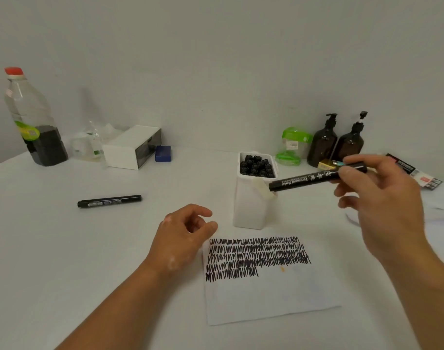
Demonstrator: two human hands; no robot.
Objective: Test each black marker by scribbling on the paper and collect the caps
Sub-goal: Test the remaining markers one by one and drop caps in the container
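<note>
My right hand (377,198) grips a black marker (314,178) near its right end and holds it level above the table, its cap end pointing left over the white holder (251,205). The holder is full of black markers (256,166) standing upright. Below it lies the paper (269,294), its upper half covered with rows of black scribble (253,256). My left hand (184,238) rests on the table at the paper's upper left corner, fingers loosely curled and holding nothing. Another capped black marker (109,200) lies flat on the table to the left.
Along the back wall stand a big plastic bottle with dark liquid (33,120), a small clear bottle (89,145), a white drawer box (133,147), a blue block (163,153), green packaging (291,145) and two brown pump bottles (337,141). A marker package (413,171) lies at the far right.
</note>
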